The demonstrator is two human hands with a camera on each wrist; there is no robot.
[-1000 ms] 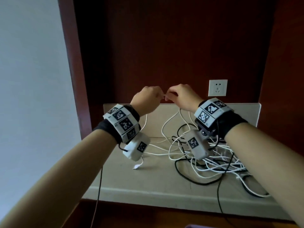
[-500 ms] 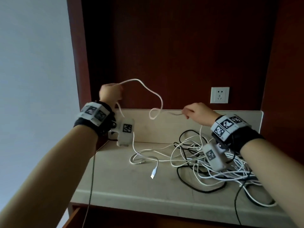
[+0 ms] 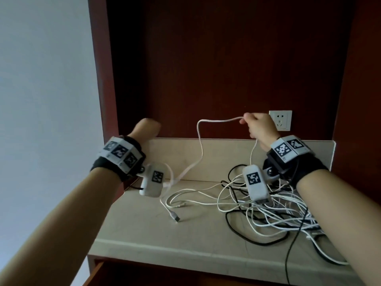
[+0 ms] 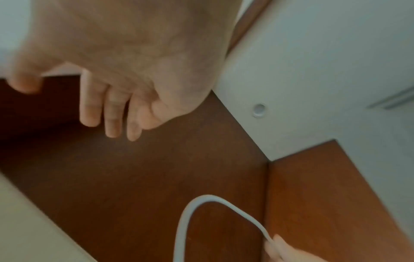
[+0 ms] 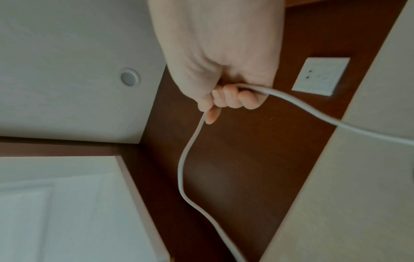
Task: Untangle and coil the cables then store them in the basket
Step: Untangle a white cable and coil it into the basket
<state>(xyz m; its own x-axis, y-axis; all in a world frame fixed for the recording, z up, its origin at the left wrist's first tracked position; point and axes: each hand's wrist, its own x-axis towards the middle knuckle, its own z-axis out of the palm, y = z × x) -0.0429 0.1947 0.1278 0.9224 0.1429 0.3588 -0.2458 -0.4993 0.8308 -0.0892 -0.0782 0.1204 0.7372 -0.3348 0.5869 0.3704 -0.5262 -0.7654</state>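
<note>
Head cam: right hand has the white cable, left hand holds nothing

Head view shows the right hand [image 3: 260, 129] raised near the back edge of the worktop [image 3: 144, 228], fingers curled round a white cable [image 3: 199, 145]. Right wrist view backs that up: the fingers [image 5: 228, 99] are wrapped around it, with cable coming out both sides of the fist. From the fist it runs level to the left, bends down, drops to the worktop behind the left wrist camera, and ends in a USB plug [image 3: 175, 216] lying about mid-worktop.

Left hand [image 3: 146, 129] is up near the back-left corner. In the left wrist view its fingers [image 4: 113, 113] hang relaxed and a bit apart, thumb out to the side, gripping nothing and well clear of the cable.

Rest of the cables are a tangled pile [image 3: 274, 211] of white and black ones on the right half of the worktop, a couple trailing over the front edge. Wall socket [image 3: 280, 120] sits just behind the right hand on the dark wood back panel. No basket visible in any view.
</note>
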